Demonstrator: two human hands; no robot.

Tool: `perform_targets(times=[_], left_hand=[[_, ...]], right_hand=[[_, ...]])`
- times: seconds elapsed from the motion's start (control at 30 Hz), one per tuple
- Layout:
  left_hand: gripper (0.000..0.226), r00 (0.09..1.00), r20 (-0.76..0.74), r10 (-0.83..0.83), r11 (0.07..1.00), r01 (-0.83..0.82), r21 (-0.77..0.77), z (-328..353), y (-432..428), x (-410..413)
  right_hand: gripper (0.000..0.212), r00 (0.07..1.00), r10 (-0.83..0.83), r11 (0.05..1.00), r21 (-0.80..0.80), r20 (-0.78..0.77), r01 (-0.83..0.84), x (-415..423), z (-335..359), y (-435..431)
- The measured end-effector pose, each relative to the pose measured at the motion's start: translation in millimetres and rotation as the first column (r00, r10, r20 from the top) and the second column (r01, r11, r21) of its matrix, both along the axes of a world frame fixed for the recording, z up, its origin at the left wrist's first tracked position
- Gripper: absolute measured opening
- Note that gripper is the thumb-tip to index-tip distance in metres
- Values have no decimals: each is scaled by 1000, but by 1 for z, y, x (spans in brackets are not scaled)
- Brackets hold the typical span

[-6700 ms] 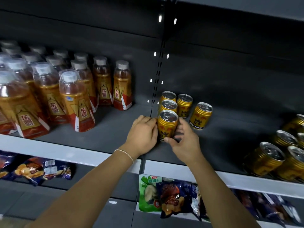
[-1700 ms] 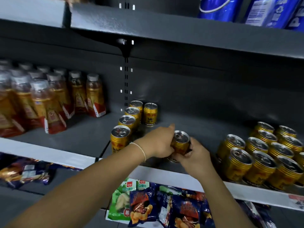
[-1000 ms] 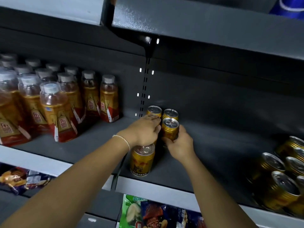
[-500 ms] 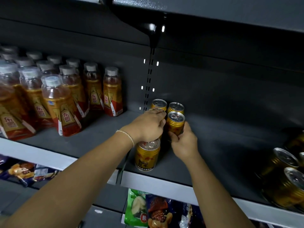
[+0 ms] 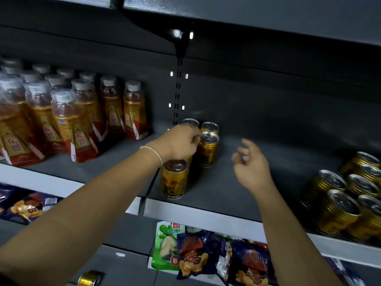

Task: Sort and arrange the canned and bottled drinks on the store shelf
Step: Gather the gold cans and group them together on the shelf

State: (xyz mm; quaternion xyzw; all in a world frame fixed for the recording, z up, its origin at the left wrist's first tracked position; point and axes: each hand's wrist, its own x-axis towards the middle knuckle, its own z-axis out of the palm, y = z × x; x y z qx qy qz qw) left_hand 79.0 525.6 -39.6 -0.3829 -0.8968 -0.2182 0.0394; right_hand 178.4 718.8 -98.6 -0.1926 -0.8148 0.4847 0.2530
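Several gold cans stand in two short rows on the dark shelf [image 5: 243, 188]: a front can [image 5: 174, 179], a can to its right and farther back [image 5: 207, 150], and two back cans [image 5: 210, 127]. My left hand [image 5: 179, 144] curls over a can in the left row, hiding most of it. My right hand [image 5: 252, 165] hovers to the right of the rows with fingers loose and spread, holding nothing. A loose cluster of gold cans [image 5: 350, 197] sits at the shelf's far right.
Rows of amber bottles [image 5: 72, 124] with white caps fill the shelf's left side. An upper shelf [image 5: 247, 13] overhangs. Snack bags [image 5: 206, 256] lie on the lower shelf, and one gold can [image 5: 89, 278] shows at the bottom left.
My right hand has let go of the second-row can and drawn away to the right, opening. My left hand stays on the left row.
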Motion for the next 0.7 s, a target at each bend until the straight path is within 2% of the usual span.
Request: perform_targets(times=[0.1,0.2,0.3,0.4,0.47,0.6,0.7], left_hand=[[27,996,-73,-55,997,58,49,11,24,27],[28,980,-125,-155,978,170,120,8,62,66],[32,963,-78,-257,945,267,186,-11,102,105],[25,930,-13,-367,915,363,174,-34,138,138],[20,911,28,-411,893,397,212,-45,158,156],[30,910,152,-385,897,331,293,-61,192,183],[43,928,218,-301,918,220,330,-67,207,191]], right_hand=[[37,995,-21,997,78,-98,29,35,17,13],[30,992,-91,961,255,-85,109,76,31,28],[29,983,-169,912,367,-73,184,115,44,45],[29,964,-246,837,478,-105,266,150,54,64],[27,951,-304,805,516,-63,291,168,59,77],[19,935,-349,779,575,66,250,192,52,99],[19,959,-274,843,498,76,202,200,43,107]])
